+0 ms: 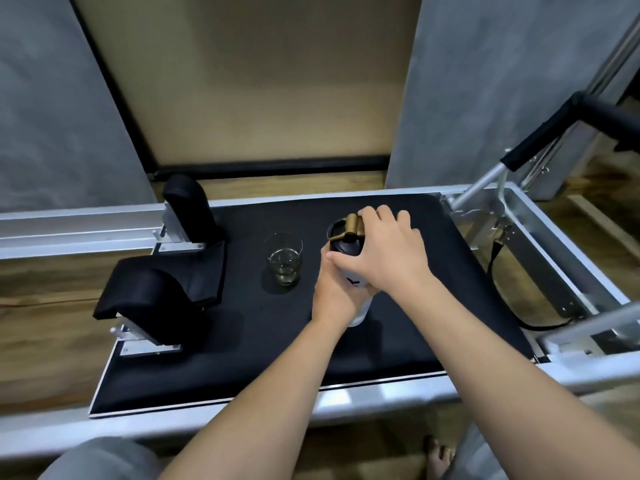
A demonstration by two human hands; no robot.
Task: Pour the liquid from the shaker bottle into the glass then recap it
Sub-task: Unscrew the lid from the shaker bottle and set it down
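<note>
A shaker bottle (360, 315) with a pale body stands upright on the black padded platform (277, 337). Its black lid (341, 239) carries a gold flip cap and loop. My left hand (337, 296) wraps around the bottle's body from the left. My right hand (384, 251) sits on top, fingers curled over the lid and gold cap. To the left of the bottle stands a clear glass (284, 258) with a little pale liquid in its bottom. Most of the bottle is hidden behind my hands.
Two black shoulder pads (152, 296) (188, 202) rise at the platform's left end. Metal rails (69, 226) frame the platform, with a padded bar (540, 133) at the right. Wood floor lies below; a bare foot (438, 455) shows at the bottom.
</note>
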